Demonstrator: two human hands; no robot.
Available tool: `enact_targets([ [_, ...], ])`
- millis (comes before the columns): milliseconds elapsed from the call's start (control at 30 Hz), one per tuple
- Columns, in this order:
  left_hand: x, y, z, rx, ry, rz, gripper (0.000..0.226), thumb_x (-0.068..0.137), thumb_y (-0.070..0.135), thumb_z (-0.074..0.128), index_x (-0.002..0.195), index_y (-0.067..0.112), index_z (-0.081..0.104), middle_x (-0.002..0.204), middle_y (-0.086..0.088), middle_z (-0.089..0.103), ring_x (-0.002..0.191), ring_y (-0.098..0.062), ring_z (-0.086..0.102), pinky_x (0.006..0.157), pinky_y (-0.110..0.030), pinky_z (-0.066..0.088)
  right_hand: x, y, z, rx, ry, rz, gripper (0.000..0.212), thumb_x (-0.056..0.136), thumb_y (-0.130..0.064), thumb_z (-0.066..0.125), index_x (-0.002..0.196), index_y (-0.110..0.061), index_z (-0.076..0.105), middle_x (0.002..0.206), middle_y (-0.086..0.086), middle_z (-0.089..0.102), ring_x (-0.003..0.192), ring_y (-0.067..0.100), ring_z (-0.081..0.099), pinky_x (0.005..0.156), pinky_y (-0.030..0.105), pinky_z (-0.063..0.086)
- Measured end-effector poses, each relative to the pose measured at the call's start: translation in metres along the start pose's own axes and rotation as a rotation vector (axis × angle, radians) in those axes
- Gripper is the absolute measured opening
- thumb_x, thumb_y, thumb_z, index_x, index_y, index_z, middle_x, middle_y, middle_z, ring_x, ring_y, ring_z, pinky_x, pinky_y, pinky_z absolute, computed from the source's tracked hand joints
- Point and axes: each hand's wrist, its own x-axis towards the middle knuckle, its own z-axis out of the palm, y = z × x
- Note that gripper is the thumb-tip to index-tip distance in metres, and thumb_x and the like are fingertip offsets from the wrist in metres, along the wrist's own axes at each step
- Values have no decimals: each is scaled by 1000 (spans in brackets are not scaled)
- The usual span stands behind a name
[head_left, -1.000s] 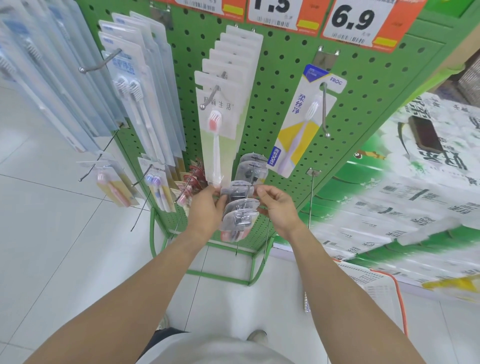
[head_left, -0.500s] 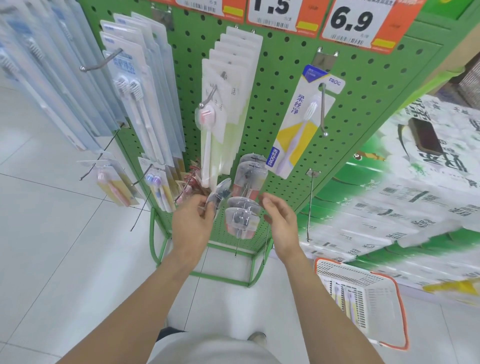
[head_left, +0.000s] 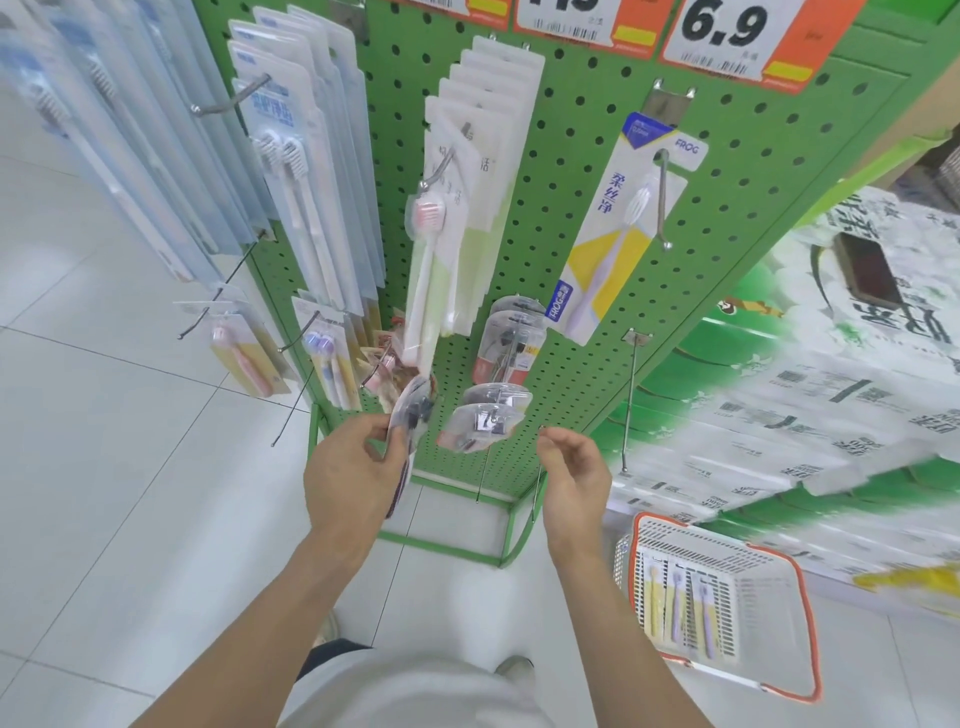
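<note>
Green pegboard, held pack, hanging packs, basket

Left hand, right hand and both forearms bare. Light grey shirt at 6 o'clock, dark trousers at 7, pale shoe above the shirt.

the blister pack is clear, glossy plastic. the pegboard looks like green painted metal, smooth and fairly matt, and its hooks are bare shiny wire. the floor tiles are glossy white. the basket is white plastic mesh with an orange rim.
</note>
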Motion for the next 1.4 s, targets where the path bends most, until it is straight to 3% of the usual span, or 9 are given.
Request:
enact_targets([
  [133,-12,-6,-7,-13,-43,-10,11,94,27,68,94,18,74,84,10,72,82,-13,66,84,-38,53,-12,4,-5,-33,35,-16,16,91,1,68,91,-15,66,93,1,69,84,-1,63,84,14,48],
  [300,-13,0,-25,-234,-93,-90,5,96,28,68,90,28,66,82,23,71,75,1,67,66,-16,51,-39,9,-11,-93,-5,-45,15,92,1,68,92,-14,64,90,3,69,81,4,64,78,15,50],
  [467,-21,26,-33,-516,-55,-136,4,96,20,66,96,17,68,84,6,76,74,-12,72,61,-25,59,-61,-4,-14,-139,-197,-52,8,94,-4,66,94,-12,67,84,-12,71,79,1,63,74,14,49],
  [567,-25,39,-30,-672,-147,-248,5,98,11,62,98,10,67,83,2,77,73,-15,71,60,-30,60,-70,-22,-19,-29,-343,90,17,99,-16,59,91,-8,71,78,-7,72,70,4,63,67,14,48],
  [667,-30,42,-22,-714,-217,-337,8,100,11,59,98,13,66,86,-2,77,76,-20,72,67,-38,60,-72,-38,-32,119,-582,240,20,96,-29,67,93,-12,78,87,6,75,74,15,68,70,23,54],
  [800,-37,42,-17,-803,-290,-419,14,102,13,54,110,12,65,94,-7,78,79,-24,73,78,-41,57,-76,-44,-40,104,-786,227,20,90,-6,70,109,-11,76,102,17,76,83,23,74,74,29,58],
  [933,-39,46,-17,-944,-431,-453,28,104,12,47,127,9,64,114,-16,74,97,-35,71,87,-48,57,-77,-44,-43,102,-817,244,26,87,-11,72,113,-6,72,103,21,75,86,24,74,77,31,58],
  [1133,-39,53,-14,-995,-489,-421,37,95,17,54,128,3,63,122,-23,70,104,-39,67,94,-54,55,-74,-48,-47,80,-839,281,27,86,-15,73,111,-5,73,99,16,77,82,19,74,73,24,56],
  [1400,-40,54,-17,-921,-635,-418,33,103,16,48,130,5,63,120,-23,70,100,-39,68,83,-49,60,-73,-54,-42,97,-789,287,34,83,-23,76,113,-7,74,104,24,75,86,29,75,76,34,59],
])
